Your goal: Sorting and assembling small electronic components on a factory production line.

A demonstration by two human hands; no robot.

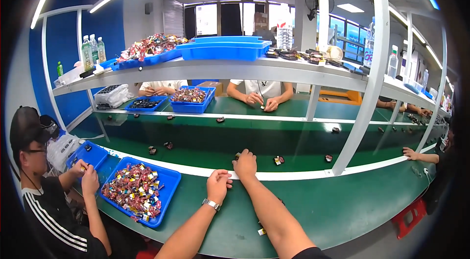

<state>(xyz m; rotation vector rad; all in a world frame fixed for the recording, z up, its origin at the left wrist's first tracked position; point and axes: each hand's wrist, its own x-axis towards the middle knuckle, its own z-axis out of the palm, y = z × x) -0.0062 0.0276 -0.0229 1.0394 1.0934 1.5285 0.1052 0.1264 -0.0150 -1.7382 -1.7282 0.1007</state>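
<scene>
My right hand (pixel 245 165) reaches across the white rail (pixel 196 170) onto the green belt, its fingers closed at a small dark piece with a yellow patch (pixel 238 156). To its left my left hand (pixel 219 185) hovers by the near side of the rail, a metal watch at the wrist. Its fingers are loosely bent and slightly apart, with nothing visible in them. On the near green tabletop (pixel 338 205), a small part with a white and yellow label (pixel 261 231) lies beside my right forearm. A red-and-black labelled piece (pixel 279 160) rests on the belt to the right.
A blue tray (pixel 172 180) heaped with small labelled parts stands at my left, near a seated co-worker (pixel 54 200). Several dark pieces lie along the belt. White posts (pixel 364 88) hold a shelf (pixel 220 67) with blue trays and bottles. Another person's hands (pixel 264 101) work opposite.
</scene>
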